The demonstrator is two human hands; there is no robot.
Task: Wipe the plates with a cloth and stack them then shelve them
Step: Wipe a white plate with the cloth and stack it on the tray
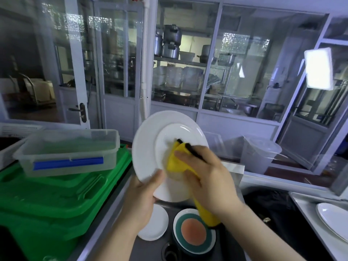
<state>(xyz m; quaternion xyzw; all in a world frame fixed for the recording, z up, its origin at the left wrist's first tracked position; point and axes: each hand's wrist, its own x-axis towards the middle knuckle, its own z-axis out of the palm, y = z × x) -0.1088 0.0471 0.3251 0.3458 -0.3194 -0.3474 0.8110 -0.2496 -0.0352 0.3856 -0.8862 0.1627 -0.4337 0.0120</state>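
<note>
Mid-wipe, by the look of it: large round white ceramic plate (150, 140) held up tilted on edge over the dark sink basin (150, 249), gripped at its lower rim by the left hand (143, 200), thumb curled over the front. Right hand (205, 178) clenched round a bunched yellow cloth with black trim (177, 162), pressing it against the plate's inner well; blurred, so probably rubbing. Down in the basin, a small stack of plain white plates (157, 226) to the left and, just beside it, a stack of round plates banded in teal and white with an orange centre (194, 230); impossible to say whether either pile is already wiped. Off to the right, a white oval dish (331, 219) lying on a pale metal tray (301, 202). Judging from this, wiping under way, stacking perhaps begun, shelving not yet started. On the left, a clear lidded plastic box with a blue clip (67, 151), sitting atop stacked green plastic crates (56, 193); inside the box, only a greenish tint, contents unclear. Behind the plate, a translucent lidded plastic tub (261, 153), contents not discernible.
</note>
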